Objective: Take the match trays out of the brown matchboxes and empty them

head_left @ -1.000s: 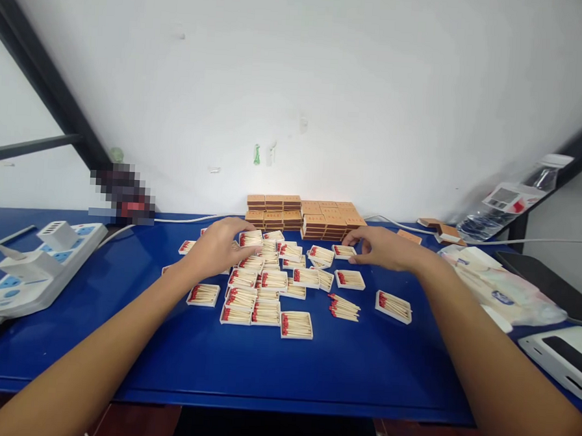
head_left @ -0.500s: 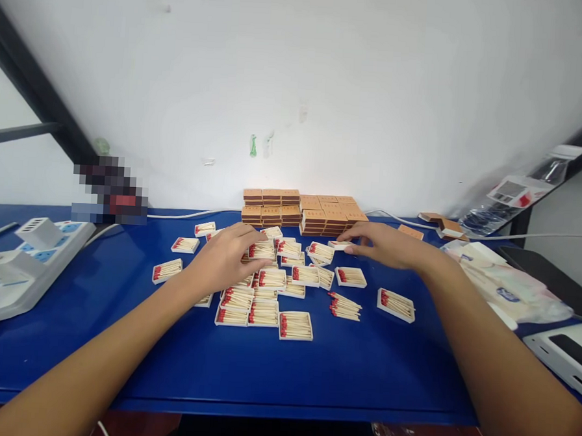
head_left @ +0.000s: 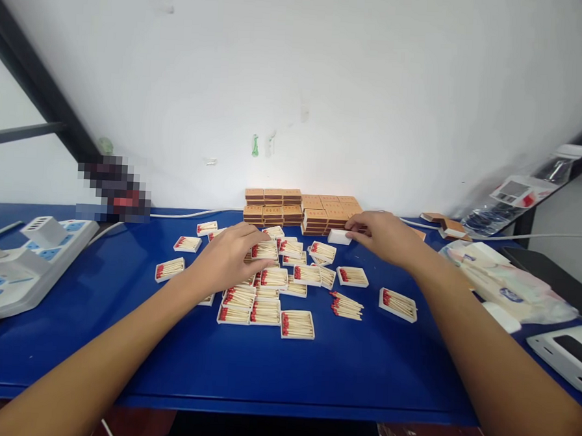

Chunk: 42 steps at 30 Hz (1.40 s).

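Note:
My left hand (head_left: 233, 257) is curled over the tray cluster, thumb and fingers on either side of a tray full of red-tipped matches (head_left: 264, 250). At the front of the matchbox stack, my right hand (head_left: 380, 234) pinches a small white matchbox tray (head_left: 339, 237), its plain white face toward me; its inside is hidden. Behind both hands stand closed orange-brown matchboxes (head_left: 272, 214) in stacked rows. More filled trays (head_left: 298, 324) lie piled and scattered around, and a loose bunch of matches (head_left: 347, 306) lies on the blue table (head_left: 311, 382).
A white power strip (head_left: 39, 276) with plugs sits on the left. To the right are orange matchbox covers (head_left: 450, 228), a clear bottle (head_left: 517, 191) leaning at the wall, a tissue pack (head_left: 507, 281) and a white device (head_left: 567, 353). A cable runs along the wall.
My right hand has risen slightly and tilted the piece it holds, so a plain white face now shows instead of the orange-tinged top. My left hand stays in place.

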Each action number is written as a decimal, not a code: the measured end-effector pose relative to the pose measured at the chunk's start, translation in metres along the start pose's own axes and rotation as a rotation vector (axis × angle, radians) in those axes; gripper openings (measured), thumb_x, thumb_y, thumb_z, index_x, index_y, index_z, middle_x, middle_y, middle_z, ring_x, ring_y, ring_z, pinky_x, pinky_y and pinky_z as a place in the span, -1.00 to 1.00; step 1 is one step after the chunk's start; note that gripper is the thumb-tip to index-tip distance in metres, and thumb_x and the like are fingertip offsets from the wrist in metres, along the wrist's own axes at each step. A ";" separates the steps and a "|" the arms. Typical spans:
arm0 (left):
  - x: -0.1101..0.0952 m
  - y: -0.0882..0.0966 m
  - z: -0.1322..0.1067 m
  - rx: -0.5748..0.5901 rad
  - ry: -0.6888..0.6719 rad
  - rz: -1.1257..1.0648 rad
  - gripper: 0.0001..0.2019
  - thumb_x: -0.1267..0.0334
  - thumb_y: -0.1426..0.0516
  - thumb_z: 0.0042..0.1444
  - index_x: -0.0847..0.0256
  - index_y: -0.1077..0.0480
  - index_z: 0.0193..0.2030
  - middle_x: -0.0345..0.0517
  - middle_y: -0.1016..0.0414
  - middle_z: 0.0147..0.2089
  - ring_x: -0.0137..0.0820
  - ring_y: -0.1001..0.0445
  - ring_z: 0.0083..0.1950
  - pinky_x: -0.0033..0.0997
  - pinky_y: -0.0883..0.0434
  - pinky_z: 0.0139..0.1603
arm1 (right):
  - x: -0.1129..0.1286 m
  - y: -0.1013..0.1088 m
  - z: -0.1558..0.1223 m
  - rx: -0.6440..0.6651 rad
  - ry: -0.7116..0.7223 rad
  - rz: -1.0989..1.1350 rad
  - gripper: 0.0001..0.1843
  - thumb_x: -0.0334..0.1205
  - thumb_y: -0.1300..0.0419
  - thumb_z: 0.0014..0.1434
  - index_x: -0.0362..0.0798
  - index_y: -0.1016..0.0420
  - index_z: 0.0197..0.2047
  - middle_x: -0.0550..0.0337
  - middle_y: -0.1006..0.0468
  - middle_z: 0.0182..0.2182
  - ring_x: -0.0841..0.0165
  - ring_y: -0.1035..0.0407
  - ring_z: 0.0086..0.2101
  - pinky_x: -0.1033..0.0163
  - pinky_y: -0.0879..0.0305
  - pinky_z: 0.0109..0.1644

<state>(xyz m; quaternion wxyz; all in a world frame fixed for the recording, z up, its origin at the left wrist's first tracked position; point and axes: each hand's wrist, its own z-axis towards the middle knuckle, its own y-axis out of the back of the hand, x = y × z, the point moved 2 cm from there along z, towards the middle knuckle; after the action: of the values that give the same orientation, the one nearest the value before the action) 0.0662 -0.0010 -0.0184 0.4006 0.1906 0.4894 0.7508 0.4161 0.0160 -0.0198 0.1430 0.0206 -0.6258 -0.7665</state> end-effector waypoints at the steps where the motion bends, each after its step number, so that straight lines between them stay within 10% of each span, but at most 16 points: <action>1: 0.000 0.000 0.000 0.000 -0.002 0.000 -0.63 0.02 -0.30 0.36 0.21 -0.52 0.15 0.07 -0.63 0.00 -0.12 -0.60 0.03 -0.10 -0.55 0.01 | 0.000 0.000 0.000 -0.028 -0.001 -0.009 -0.85 -0.20 -0.24 0.34 -0.01 -0.64 -0.12 0.04 -0.71 -0.17 0.16 -0.55 -0.18 0.13 -0.35 -0.13; 42: -0.001 -0.001 -0.002 -0.036 -0.048 0.005 -0.64 0.06 -0.31 0.35 0.26 -0.53 0.12 0.09 -0.65 -0.01 -0.10 -0.62 0.02 -0.11 -0.58 -0.04 | 0.002 -0.007 0.001 -0.013 0.083 -0.003 -0.90 -0.19 -0.27 0.25 0.01 -0.54 -0.17 0.03 -0.66 -0.20 0.15 -0.51 -0.24 0.09 -0.29 -0.22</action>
<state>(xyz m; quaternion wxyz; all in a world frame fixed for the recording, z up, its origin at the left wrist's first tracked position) 0.0658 -0.0026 -0.0196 0.4139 0.2024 0.4654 0.7558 0.4129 0.0173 -0.0264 0.1681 0.0525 -0.6143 -0.7692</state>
